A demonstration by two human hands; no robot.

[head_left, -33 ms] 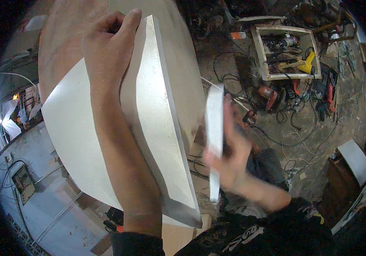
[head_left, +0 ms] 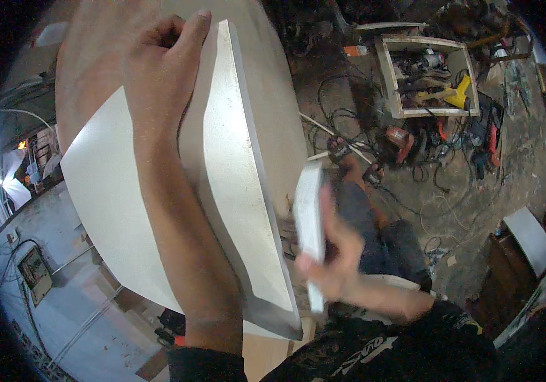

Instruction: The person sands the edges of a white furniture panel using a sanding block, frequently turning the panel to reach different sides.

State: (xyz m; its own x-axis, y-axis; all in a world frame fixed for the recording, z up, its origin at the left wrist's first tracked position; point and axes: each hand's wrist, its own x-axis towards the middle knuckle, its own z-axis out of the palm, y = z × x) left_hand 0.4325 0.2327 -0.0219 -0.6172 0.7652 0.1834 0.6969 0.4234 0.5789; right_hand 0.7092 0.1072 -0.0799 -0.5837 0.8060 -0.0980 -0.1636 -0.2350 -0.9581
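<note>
A broad white panel [head_left: 235,146] lies tilted in front of me, its long edge facing right. My left hand [head_left: 165,51] is closed over its far edge, thumb stretched along the top; the curled fingertips are mostly hidden. The left forearm crosses the panel and casts a shadow on it. My right hand [head_left: 337,254], blurred by motion, is wrapped around a long, narrow white block [head_left: 311,223]. That block is held roughly upright just right of the panel's long edge, and appears apart from it.
Under the panel is a large brown wooden surface [head_left: 273,76]. A wooden box of tools [head_left: 431,113] stands on the floor at far right, with power tools, a red drill-like tool [head_left: 400,141] and loose cables around it. A white board [head_left: 531,240] leans at right.
My right hand has moved with the white block toward me and slightly left. My left hand and the panel have stayed in almost the same place.
</note>
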